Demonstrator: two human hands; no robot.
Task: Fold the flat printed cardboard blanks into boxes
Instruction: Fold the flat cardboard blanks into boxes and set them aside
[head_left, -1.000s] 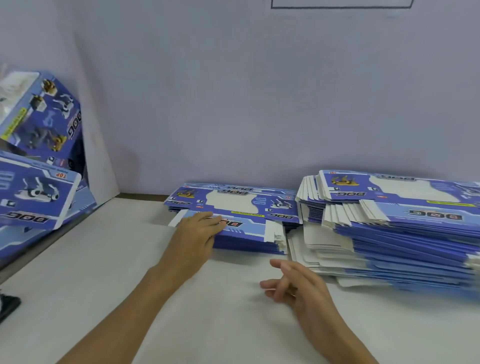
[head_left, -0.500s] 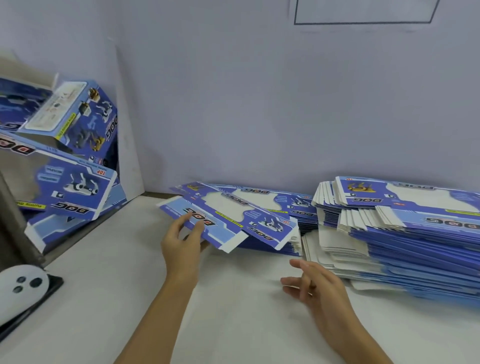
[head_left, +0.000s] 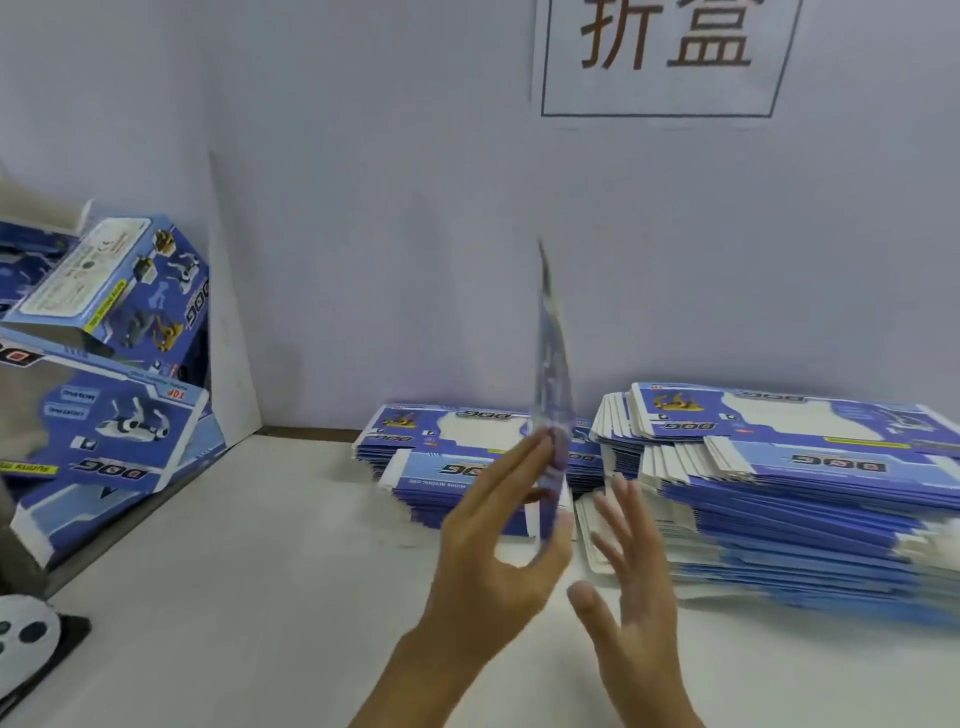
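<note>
Above the table (head_left: 270, 545), the left hand (head_left: 493, 561) is pinching one upright blank (head_left: 551, 384); the right hand (head_left: 631, 587) is hovering spread, beside two stacks (head_left: 810, 493).

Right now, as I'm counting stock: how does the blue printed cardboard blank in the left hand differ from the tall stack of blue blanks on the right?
The blue printed cardboard blank is single, upright and edge-on, pinched by the left hand. The tall stack of blue blanks lies flat on the white table, many sheets deep, untouched. Both share blue print.

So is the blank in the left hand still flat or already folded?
Flat: the blank, pinched by the left hand, shows edge-on as one thin blurred sliver.
</note>
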